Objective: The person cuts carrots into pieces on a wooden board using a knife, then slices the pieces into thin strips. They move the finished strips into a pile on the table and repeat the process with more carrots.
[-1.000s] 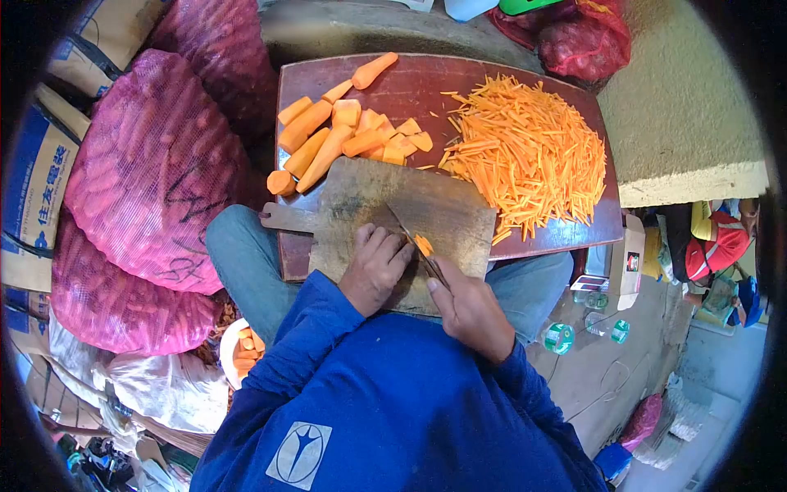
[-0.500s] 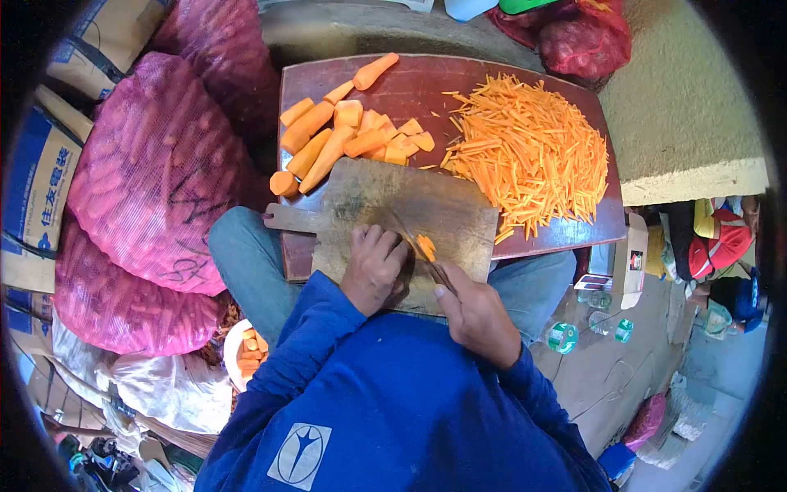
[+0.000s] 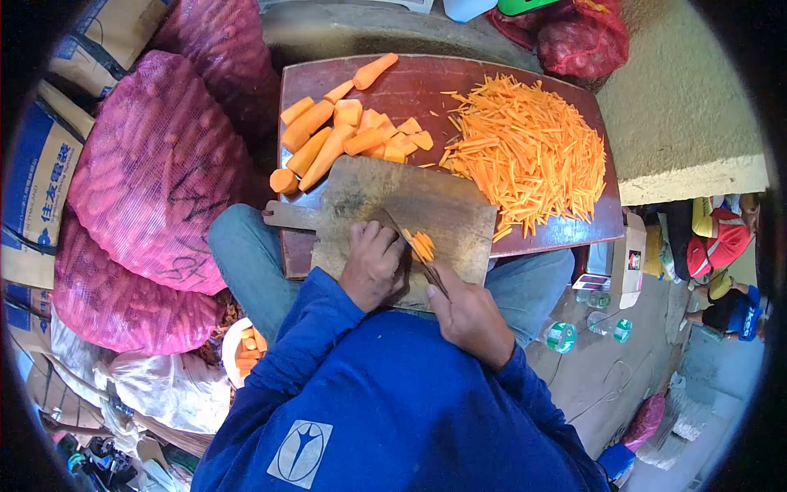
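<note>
A worn wooden cutting board (image 3: 451,193) lies over the near edge of the red-brown table, its handle pointing left. On the board my left hand (image 3: 373,266) is closed, fingers curled down against a carrot piece that they almost wholly hide. My right hand (image 3: 471,316) grips a knife (image 3: 403,232), its blade slanting up and left beside my left fingers. Several fresh carrot strips (image 3: 421,245) rest just right of the blade. Beyond the board, peeled whole and chunked carrots (image 3: 328,152) lie at the left, and a big heap of carrot sticks (image 3: 529,156) at the right.
Pink mesh sacks (image 3: 156,172) crowd the left side, with cardboard boxes (image 3: 49,172) behind them. A white bucket (image 3: 234,353) of carrot pieces stands low by my left leg. Plastic bottles (image 3: 561,336) lie on the floor at right. Another person (image 3: 717,246) is at the far right.
More carrot strips now lie right of the blade. My right hand and the knife have shifted slightly left and toward me. My left hand stays nearly in place.
</note>
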### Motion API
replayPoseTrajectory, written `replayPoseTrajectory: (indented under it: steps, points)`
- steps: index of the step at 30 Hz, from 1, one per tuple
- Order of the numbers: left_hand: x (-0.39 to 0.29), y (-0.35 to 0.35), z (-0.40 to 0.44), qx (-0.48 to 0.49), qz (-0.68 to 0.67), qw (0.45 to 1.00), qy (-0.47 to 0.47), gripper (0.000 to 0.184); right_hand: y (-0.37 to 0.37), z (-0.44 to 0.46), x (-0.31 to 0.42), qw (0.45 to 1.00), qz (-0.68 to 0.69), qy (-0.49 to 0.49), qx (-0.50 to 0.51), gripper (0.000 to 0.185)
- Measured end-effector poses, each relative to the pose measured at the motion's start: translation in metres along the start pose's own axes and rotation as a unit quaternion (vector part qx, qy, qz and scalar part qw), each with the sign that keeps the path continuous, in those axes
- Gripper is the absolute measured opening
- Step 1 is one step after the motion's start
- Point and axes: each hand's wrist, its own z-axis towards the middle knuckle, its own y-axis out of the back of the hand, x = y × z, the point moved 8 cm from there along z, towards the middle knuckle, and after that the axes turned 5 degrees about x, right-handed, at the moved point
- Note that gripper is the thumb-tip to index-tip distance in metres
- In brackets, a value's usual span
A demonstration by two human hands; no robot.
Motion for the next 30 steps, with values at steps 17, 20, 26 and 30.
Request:
replayPoseTrajectory:
  steps: [17,20,26,30]
  points:
    - [0.003,0.018,0.008,-0.105,-0.073,0.991,0.026,0.021,0.009,-0.001,-0.009,0.991,0.125,0.023,-0.051,0.035]
    - [0.004,0.013,0.009,-0.108,-0.055,0.992,0.024,0.02,0.013,-0.003,-0.004,0.991,0.123,0.021,-0.055,0.034]
    - [0.006,0.013,0.008,-0.109,-0.055,0.992,0.036,0.019,0.017,-0.007,-0.014,0.992,0.113,0.018,-0.057,0.035]
    - [0.005,0.016,0.009,-0.115,-0.054,0.992,0.027,0.018,0.015,-0.011,-0.011,0.993,0.11,0.026,-0.036,0.035]
